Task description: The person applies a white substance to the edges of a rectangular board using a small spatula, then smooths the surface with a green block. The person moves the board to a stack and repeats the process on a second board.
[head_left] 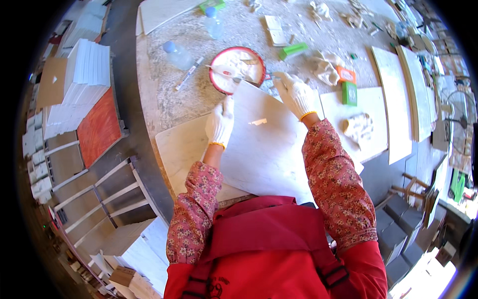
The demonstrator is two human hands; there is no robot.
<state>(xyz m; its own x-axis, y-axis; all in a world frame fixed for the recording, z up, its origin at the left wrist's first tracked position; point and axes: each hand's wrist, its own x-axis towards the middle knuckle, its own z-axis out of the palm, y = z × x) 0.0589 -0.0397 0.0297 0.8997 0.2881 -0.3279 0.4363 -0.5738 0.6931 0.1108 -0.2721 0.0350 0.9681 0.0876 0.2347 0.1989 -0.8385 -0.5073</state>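
My left hand (220, 124), in a white knit glove, is closed on the left edge of a white marble-look tile (266, 149) near its far corner. The tile slopes toward my body. In my right hand (295, 93), also gloved, is a small putty knife (269, 77), partly hidden by the fingers. Its blade reaches to the tile's far corner, over the near side of a red-rimmed bowl (213, 82). White paste (244, 62) fills part of the bowl, and a pale tool with a thin handle lies in it.
Two clear bottles with blue caps (178, 55) and a marker (189, 74) are left of the bowl. Green boxes (349, 93), an orange box (346, 74) and cloths (326, 67) lie right. More tiles (393, 102) cover the table's right side; stacked tiles (87, 74) stand far left.
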